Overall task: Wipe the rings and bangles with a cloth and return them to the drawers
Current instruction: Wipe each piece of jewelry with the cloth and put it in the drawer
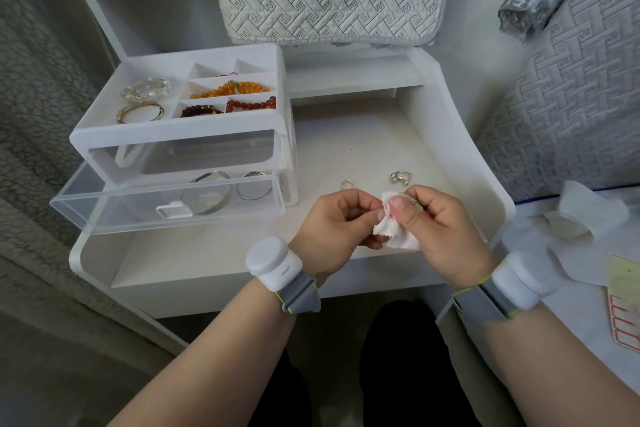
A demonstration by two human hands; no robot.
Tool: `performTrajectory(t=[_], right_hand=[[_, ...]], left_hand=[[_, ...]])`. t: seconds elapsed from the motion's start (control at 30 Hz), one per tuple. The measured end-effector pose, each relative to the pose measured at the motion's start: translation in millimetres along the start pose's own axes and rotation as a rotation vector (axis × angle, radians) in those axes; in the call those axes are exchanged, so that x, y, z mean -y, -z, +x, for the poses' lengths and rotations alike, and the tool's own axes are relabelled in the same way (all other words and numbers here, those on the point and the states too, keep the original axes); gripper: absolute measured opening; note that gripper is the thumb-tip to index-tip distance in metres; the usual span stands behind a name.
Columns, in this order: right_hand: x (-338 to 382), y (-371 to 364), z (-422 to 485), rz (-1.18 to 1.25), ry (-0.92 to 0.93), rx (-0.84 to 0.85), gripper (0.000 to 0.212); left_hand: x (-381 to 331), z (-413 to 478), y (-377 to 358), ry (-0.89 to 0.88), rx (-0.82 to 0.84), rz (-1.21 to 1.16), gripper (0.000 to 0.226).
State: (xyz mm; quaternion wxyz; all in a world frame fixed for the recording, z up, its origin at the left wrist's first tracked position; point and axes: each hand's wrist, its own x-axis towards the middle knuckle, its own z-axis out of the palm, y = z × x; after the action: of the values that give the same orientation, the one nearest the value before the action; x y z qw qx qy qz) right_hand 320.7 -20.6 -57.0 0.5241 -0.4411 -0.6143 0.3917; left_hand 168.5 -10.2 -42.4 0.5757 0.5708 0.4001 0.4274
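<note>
Reference: drawer unit on white table.
- Both hands right of unit, nearer the viewer than it.
- Left hand: fingers curled, thumb and forefinger pinching edge of cloth.
- Right hand: fingers curled, thumb pressed flat on cloth, pinching small greenish item wrapped inside. Item type: cannot tell.
- Pale ring on table right of unit, silver ring farther right. Both untouched.
- Lower drawer of unit pulled open, holds large bangle and thin bangle.
- Top tray of unit: gold bangle, bead bracelets.
</note>
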Motion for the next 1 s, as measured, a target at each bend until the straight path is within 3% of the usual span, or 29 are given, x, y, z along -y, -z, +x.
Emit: performTrajectory(t=[0.3,0.63,0.87,1.0], right_hand=[[-10.1,-1.3,-2.7,0.267,-0.103,0.137,0.043],[-7.8,-8.3,-0.2,0.208,-0.119,-0.003,0.072],[-10.3,-3.3,-2.4,0.273,-0.142,0.167,0.052],[-7.8,-3.5,-0.8,0.234,-0.125,0.163,0.035]], left_hand=[[-7.3,-1.1,5.4,-0.025,-0.053,0.015,0.015],[-4.8,-6.0,-1.2,0.004,-0.018,0.043,0.019],[-12.5,-3.5,8.4,0.011,-0.053,-0.002,0.016],[-13.1,-4.0,9.6,0.040,-0.035,-0.029,0.017]])
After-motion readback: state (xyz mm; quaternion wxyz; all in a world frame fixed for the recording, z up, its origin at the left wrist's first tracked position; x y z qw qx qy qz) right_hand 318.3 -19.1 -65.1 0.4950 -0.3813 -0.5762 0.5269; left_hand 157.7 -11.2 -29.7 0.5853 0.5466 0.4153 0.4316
